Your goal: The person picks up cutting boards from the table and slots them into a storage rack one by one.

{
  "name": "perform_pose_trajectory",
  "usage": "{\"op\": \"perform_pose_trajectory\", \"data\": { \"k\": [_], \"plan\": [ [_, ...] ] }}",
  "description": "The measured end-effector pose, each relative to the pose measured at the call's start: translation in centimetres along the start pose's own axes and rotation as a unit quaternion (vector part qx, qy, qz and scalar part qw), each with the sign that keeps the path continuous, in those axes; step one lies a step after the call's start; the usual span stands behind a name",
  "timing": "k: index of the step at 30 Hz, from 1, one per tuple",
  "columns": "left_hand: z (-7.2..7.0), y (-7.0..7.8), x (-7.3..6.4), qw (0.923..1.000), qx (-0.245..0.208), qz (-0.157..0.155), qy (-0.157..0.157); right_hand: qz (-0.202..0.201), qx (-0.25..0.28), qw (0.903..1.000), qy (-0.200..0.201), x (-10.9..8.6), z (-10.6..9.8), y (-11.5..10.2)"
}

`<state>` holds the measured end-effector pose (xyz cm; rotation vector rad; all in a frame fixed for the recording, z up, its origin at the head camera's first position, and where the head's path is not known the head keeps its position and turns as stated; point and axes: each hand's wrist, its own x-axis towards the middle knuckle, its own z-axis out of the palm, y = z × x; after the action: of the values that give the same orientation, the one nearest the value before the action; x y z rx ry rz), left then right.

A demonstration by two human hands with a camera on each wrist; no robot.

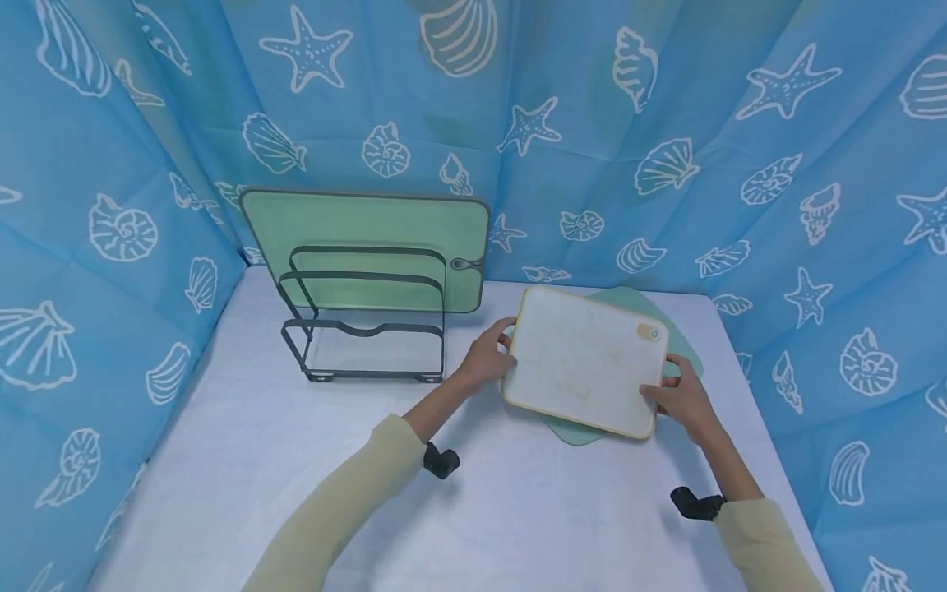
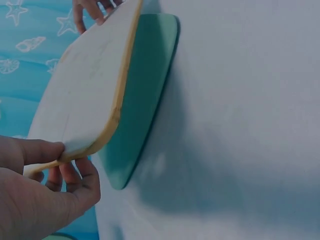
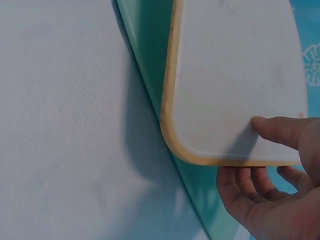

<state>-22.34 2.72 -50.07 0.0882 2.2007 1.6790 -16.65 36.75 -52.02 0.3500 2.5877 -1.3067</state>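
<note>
White board: I'm holding it tilted above the lower green board, long axis running sideways.
Fingers: I'm pinching opposite short edges, left hand and right hand both touching.
Finish: smudged white face, yellow rim, rounded corners.
Dark rack: it's standing leftward, nearer my left hand, bent bars before an upright green board.
Counter: whitish, finely textured.

Sky-blue fabric curtains printed with white-outlined starfish and seashells hang in loose vertical folds behind and along both sides of a flat white tabletop. Diffuse light leaves soft-edged, bluish-grey shadows on its surface, finely textured in the right wrist view.
</note>
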Motion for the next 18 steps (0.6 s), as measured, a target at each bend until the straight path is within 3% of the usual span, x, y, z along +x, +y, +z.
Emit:
{"op": "perform_pose_trajectory", "data": {
  "k": [10,18],
  "plan": [
    [-1.0,1.7,-1.1,0.9985,0.016,0.044,0.029,-0.039,0.001,0.9985,0.039,-1.1,-0.1,-1.6],
    [-1.8,3.2,-2.1,0.9982,0.011,0.052,0.028,-0.018,-0.001,0.9978,0.064,-1.9,-0.2,-3.1]
  ]
}}
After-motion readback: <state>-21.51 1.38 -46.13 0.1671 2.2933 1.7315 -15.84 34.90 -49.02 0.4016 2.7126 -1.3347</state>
